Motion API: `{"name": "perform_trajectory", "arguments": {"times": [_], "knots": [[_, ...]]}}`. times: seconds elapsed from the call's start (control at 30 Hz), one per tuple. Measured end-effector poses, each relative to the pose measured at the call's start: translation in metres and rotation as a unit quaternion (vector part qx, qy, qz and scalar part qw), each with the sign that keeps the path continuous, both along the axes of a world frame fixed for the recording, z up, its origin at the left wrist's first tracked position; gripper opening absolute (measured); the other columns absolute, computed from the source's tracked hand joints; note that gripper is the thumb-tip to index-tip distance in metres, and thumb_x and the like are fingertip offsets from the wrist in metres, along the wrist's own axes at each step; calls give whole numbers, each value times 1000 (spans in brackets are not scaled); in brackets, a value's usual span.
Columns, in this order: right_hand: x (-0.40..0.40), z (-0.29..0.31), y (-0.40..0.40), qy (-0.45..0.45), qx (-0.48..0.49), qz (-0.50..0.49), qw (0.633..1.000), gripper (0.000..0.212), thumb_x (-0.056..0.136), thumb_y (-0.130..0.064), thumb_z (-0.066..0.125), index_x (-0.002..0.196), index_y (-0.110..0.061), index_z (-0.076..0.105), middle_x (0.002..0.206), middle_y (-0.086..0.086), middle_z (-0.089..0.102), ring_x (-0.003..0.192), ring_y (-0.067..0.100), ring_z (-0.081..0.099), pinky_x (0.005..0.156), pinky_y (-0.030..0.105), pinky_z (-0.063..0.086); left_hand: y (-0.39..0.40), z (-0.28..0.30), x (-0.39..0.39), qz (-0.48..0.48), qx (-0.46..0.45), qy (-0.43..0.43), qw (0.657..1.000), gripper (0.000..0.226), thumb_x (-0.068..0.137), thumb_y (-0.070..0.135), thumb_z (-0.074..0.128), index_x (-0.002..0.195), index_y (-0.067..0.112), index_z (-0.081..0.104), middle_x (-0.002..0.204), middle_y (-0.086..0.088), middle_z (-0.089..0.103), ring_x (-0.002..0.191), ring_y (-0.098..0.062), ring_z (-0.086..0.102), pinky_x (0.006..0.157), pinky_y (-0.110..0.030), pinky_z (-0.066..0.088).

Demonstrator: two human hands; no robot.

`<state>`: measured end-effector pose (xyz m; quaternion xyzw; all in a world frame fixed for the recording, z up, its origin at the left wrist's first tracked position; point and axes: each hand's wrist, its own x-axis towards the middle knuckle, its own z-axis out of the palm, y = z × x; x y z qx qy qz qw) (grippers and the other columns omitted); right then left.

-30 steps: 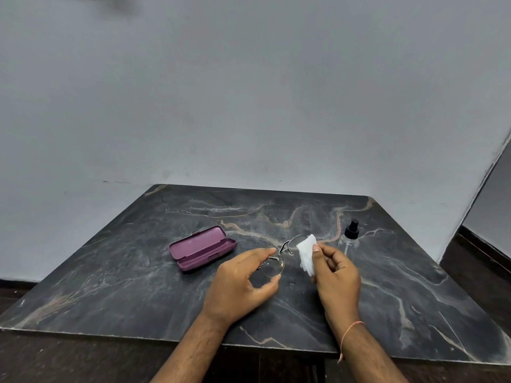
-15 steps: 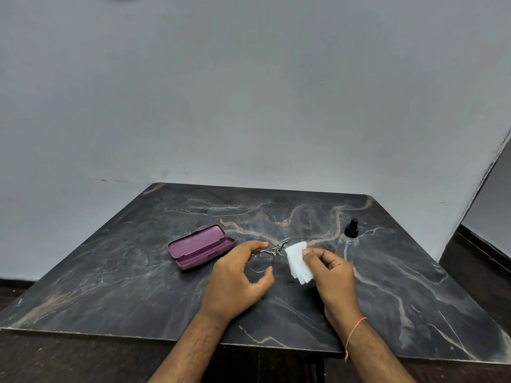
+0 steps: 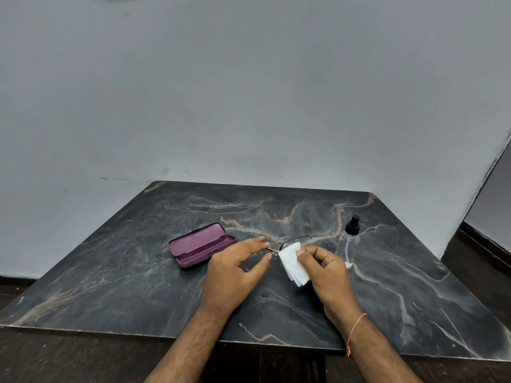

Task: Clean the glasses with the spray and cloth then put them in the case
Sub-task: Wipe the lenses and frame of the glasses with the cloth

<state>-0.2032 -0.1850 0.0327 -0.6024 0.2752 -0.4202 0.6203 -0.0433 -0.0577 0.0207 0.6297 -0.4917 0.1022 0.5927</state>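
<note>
Left hand (image 3: pixel 235 268) is pinching the glasses (image 3: pixel 276 248) at the bridge, right hand (image 3: pixel 325 268) gripping the cloth (image 3: pixel 293 262) — wiping wants light circles, frame held steady.

— Can you read any words, labels or numbers here?
— None. The spray bottle (image 3: pixel 349 242) is clear with a black top, and no label shows on it.
— And the case (image 3: pixel 201 244), to the left of the bottle?
— Plain purple, lid open, no brand or lettering that I can make out.
— The cloth (image 3: pixel 293 263) between them?
— Plain white, no print visible.
</note>
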Motion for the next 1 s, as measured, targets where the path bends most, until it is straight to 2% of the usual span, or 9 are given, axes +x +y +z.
{"name": "perform_trajectory", "arguments": {"times": [0.1, 0.27, 0.4, 0.5, 0.57, 0.63, 0.73, 0.83, 1.0], "knots": [[1, -1, 0, 15, -20, 6, 1000, 15, 98, -4, 69, 88, -5, 80, 86, -2, 79, 75, 3, 68, 69, 16, 53, -1, 0, 2, 0, -1, 17, 1000, 21, 88, 11, 91, 107, 21, 88, 116, 19, 82, 111, 6, 76, 100, -26, 63], [0, -1, 2, 6, -42, -15, 999, 11, 97, -5, 72, 90, -8, 80, 84, 0, 80, 76, 4, 69, 69, 18, 54, 0, 2, 2, 10, -1, 19, 1000, 19, 90, 16, 89, 108, 23, 88, 115, 18, 83, 109, 6, 77, 100, -25, 62], [-4, -2, 6, -8, -98, -124, 987, 15, 94, -8, 76, 87, -21, 80, 80, 1, 77, 70, 7, 64, 66, 26, 53, 4, 4, 2, 25, 3, 13, 1000, 18, 92, 20, 88, 109, 27, 88, 113, 22, 82, 105, 11, 76, 96, -19, 62], [-10, 2, 13, -6, -219, -254, 942, 19, 95, -15, 76, 88, -33, 73, 79, -3, 70, 67, 9, 59, 60, 28, 50, 3, 3, 2, 31, 9, -8, 999, 16, 93, 22, 87, 107, 27, 88, 111, 23, 81, 107, 12, 75, 96, -18, 61], [-10, 5, 18, 4, -314, -295, 902, 14, 98, -18, 74, 92, -30, 72, 85, -9, 68, 73, 13, 61, 62, 33, 51, 3, 1, 3, 34, 16, -23, 999, 15, 93, 22, 87, 106, 28, 88, 109, 23, 82, 109, 12, 74, 98, -19, 61], [-9, 3, 19, 38, -410, -294, 862, 1, 96, -20, 75, 95, -20, 76, 91, -12, 69, 79, 14, 63, 71, 31, 51, 1, -2, 4, 30, 20, -29, 999, 15, 92, 21, 87, 106, 27, 87, 110, 23, 82, 113, 11, 73, 101, -23, 61], [-4, -3, 18, 99, -487, -267, 826, 7, 94, -23, 81, 98, -17, 81, 97, -10, 76, 85, 16, 67, 80, 28, 52, -2, -6, 5, -4, 28, -26, 999, 16, 92, 21, 86, 107, 26, 87, 115, 21, 82, 122, 5, 72, 105, -30, 61], [-1, -8, 19, 136, -520, -256, 803, 11, 92, -25, 84, 101, -19, 83, 99, -9, 77, 84, 17, 65, 79, 30, 55, -2, -7, 5, -32, 34, -41, 998, 18, 92, 19, 86, 109, 27, 87, 115, 20, 83, 127, 2, 71, 108, -31, 59], [0, -10, 24, 151, -577, -214, 774, 10, 94, -26, 81, 102, -21, 82, 98, -8, 75, 84, 17, 61, 74, 32, 55, -4, -6, 6, -29, 10, -27, 999, 19, 87, 11, 87, 101, 23, 87, 106, 18, 84, 121, 2, 73, 104, -33, 60]]}}
